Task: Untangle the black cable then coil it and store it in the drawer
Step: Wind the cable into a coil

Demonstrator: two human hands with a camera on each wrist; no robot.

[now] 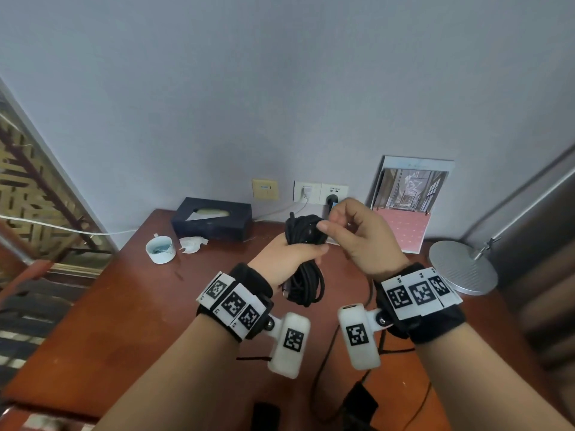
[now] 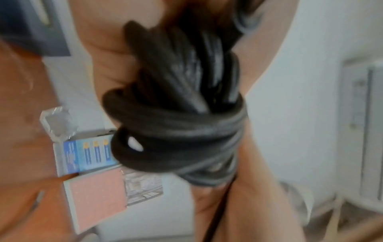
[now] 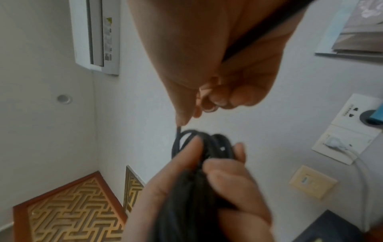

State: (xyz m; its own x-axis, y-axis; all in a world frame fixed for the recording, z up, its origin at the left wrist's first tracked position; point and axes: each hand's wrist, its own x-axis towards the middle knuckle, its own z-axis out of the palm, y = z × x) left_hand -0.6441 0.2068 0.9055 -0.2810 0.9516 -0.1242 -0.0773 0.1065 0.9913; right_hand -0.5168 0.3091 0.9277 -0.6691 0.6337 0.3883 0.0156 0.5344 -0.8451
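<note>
Black cable (image 1: 306, 241), coiled into a bundle above the table (image 1: 124, 321): I judge it light, limp and springy, best clasped across the wrapped middle. My left hand (image 1: 287, 259) grips it there; my right hand (image 1: 357, 234) pinches its loose end. The drawer is unseen.

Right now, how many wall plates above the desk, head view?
3, in a row on the wall behind the desk: a yellow plate at left, a white socket with a white plug in the middle, a white socket at right. The right hand may hide more.
</note>
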